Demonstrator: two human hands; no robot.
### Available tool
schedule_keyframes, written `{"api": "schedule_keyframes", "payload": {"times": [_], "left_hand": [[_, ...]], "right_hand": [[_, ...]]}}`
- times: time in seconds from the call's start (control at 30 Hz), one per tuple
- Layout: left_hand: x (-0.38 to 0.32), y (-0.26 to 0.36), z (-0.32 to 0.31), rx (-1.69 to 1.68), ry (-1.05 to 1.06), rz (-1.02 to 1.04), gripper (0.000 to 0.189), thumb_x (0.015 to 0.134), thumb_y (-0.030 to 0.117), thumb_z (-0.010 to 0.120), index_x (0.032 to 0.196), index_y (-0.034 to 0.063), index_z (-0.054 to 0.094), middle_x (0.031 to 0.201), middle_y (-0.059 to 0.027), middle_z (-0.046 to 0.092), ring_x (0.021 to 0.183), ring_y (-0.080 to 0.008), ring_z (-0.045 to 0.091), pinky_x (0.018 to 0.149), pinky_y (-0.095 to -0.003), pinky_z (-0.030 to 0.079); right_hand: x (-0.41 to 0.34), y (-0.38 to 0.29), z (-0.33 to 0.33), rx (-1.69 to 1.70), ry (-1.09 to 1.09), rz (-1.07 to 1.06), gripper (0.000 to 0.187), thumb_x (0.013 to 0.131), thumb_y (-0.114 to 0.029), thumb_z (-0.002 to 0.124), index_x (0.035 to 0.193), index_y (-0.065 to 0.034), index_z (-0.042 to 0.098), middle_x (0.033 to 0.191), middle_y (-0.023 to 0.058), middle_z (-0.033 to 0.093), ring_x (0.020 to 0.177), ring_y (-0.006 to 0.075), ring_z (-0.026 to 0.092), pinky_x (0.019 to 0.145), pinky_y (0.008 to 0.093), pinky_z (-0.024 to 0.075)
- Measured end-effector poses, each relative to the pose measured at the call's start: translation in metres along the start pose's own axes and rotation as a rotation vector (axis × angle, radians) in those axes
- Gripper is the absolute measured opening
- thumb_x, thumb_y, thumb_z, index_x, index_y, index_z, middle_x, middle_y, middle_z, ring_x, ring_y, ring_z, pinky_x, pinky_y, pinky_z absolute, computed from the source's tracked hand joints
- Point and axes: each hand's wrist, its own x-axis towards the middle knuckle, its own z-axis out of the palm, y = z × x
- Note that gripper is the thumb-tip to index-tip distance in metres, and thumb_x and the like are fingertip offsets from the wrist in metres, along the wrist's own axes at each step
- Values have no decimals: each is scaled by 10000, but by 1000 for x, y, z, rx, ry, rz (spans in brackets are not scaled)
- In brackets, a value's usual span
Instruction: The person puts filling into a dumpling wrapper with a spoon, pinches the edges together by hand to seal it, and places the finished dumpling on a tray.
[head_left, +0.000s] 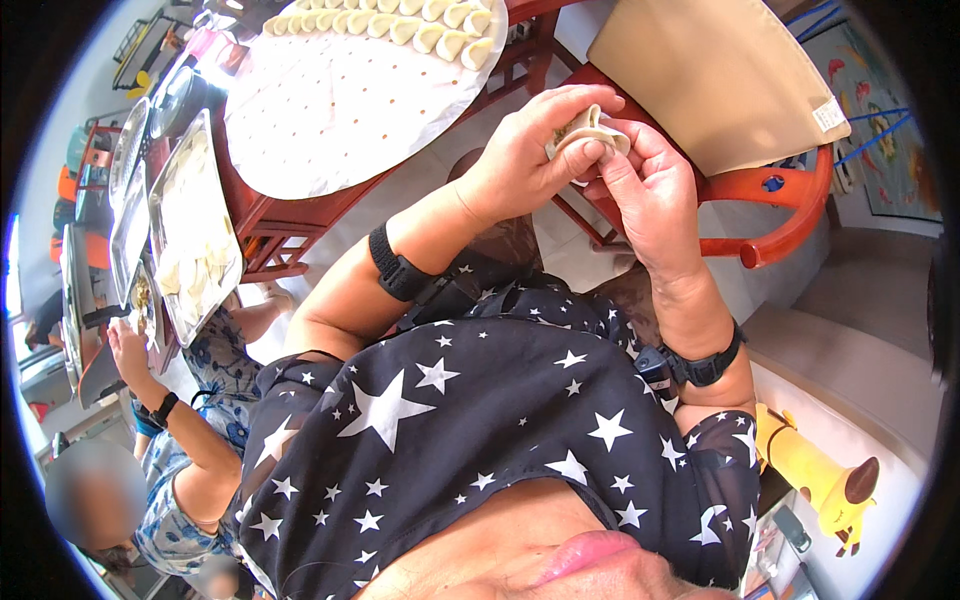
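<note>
Both of my hands meet at the upper middle right, around a partly folded dumpling (589, 136) with some filling showing between its dough edges. My left hand (525, 150) cups it from the left, thumb on the dough. At its right side, my right hand (649, 180) pinches the edge between thumb and fingers. To the left, rows of folded dumplings (405, 28) lie along the far edge of a round white perforated sheet (330, 127) on the red wooden table. A metal tray (225, 217) farther left holds pale dough pieces (193, 247).
Another person (187, 450) is at the left, a hand near a bowl of filling (142, 296). More metal trays stand beside them. A red wooden chair (787, 214) with a beige cushion (705, 82) stands at the upper right. A yellow plush toy (810, 465) lies at the lower right.
</note>
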Motion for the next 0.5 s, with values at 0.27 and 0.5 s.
{"api": "schedule_keyframes", "payload": {"times": [0.27,0.5], "left_hand": [[1,-5,2,-184,-7,42,299,920,17,560,1212,-43,536,1254,-146,578,1067,-174,589,914,-299,485],[3,2,7,-165,42,57,346,1004,181,421,1271,-16,517,1163,-142,630,1006,-149,614,844,-257,499]], "right_hand": [[1,6,-3,68,-28,29,211,938,-133,583,1090,12,588,878,35,653,749,70,623,650,203,524],[1,4,-1,27,-32,50,231,929,-137,601,1095,22,580,834,32,655,700,57,596,605,195,490]]}}
